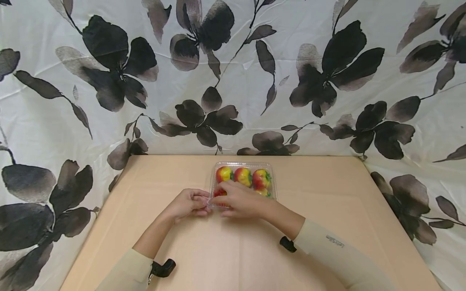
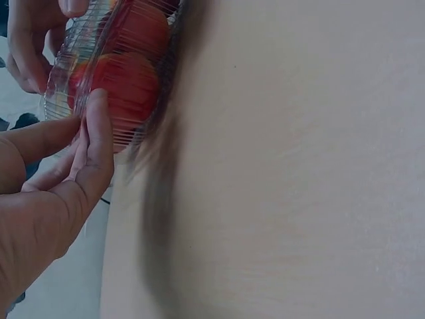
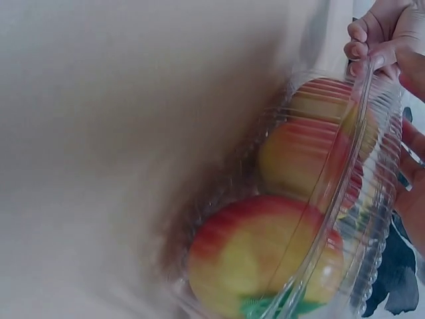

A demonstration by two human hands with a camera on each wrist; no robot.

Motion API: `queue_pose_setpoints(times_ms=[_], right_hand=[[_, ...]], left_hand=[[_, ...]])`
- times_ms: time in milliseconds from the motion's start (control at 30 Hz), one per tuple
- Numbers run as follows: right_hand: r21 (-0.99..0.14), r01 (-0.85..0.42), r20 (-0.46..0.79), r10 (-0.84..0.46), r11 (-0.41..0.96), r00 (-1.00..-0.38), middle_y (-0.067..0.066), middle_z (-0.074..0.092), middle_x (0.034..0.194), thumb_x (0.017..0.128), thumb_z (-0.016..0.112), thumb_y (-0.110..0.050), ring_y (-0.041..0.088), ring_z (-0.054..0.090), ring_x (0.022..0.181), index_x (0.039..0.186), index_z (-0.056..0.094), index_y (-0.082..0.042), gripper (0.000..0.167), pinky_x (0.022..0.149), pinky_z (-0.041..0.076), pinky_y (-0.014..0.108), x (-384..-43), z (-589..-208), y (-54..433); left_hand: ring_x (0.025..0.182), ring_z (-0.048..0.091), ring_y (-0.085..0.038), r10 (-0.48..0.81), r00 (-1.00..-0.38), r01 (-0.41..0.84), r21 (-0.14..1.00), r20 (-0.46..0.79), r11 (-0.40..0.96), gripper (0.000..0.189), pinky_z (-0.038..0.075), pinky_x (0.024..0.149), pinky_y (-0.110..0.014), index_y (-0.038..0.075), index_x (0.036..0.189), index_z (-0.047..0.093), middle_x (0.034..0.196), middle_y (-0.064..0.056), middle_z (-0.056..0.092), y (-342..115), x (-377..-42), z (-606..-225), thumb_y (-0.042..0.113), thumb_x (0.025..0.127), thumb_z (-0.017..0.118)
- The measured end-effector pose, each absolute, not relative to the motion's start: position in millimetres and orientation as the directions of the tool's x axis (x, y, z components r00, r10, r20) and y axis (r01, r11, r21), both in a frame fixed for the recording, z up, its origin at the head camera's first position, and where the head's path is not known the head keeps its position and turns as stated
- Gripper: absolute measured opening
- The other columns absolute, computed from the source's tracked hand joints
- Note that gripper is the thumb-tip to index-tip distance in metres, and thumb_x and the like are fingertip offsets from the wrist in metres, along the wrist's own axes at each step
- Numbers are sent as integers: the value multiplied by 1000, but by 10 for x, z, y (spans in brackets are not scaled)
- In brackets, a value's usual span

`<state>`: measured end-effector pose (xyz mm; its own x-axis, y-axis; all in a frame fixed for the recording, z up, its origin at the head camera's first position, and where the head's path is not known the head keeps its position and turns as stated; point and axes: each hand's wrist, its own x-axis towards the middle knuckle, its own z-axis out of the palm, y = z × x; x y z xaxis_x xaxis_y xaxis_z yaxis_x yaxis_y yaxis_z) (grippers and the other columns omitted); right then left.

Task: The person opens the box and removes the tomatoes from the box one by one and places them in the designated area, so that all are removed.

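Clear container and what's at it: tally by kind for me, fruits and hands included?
Clear container: 1
Red-and-yellow fruits: 6 (three far side, three near side, partly hidden from the head view)
Hands: 2 (left hand, right hand)
Total: 9

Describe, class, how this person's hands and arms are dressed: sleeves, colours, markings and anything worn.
The left sleeve and right sleeve are pale cream, ending short of the hands. Small dark lettering, too small to read, marks the right one. A rounded black device shows at the left cuff, another black device at the right. The left hand and right hand wear no gloves.
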<state>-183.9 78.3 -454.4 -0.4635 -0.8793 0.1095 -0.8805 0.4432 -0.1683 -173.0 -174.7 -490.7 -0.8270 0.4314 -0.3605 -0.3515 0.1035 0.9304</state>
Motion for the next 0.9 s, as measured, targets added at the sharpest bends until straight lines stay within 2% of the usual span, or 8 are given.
queue_pose_setpoints(times_ms=[267,433,667,900], right_hand=[[-70,-870,134,-860,487,-492,-1,56,113,93,76,-39,15,49,104,128,71,-32,36,87,50,29,-1804,-4563,641],[38,-873,182,-862,487,-473,-2,55,101,94,75,-37,15,50,92,123,72,-31,29,75,46,26,-1787,-4577,531],[83,-862,219,-853,500,-474,-3,54,97,90,80,-39,16,50,91,111,74,-29,23,73,44,27,-1723,-4605,451],[77,-861,264,-843,503,-469,-2,54,96,93,78,-37,17,50,92,100,74,-30,12,75,45,28,-1660,-4640,417]], left_hand=[[87,76,-19,443,-824,-355,931,-353,82,39,66,82,-33,-19,135,48,93,-5,74,-1786,-1715,-4943,-7,100,59],[85,76,-18,459,-818,-357,932,-345,64,40,66,82,-33,-19,135,48,90,-3,75,-1819,-1721,-4950,-9,98,60],[82,75,-15,477,-816,-336,939,-326,66,42,66,79,-29,-21,134,46,88,-2,75,-1839,-1713,-4962,-11,97,61],[81,75,-15,469,-816,-334,938,-337,92,43,66,77,-27,-21,135,47,90,-5,74,-1850,-1694,-4951,-10,96,62]])
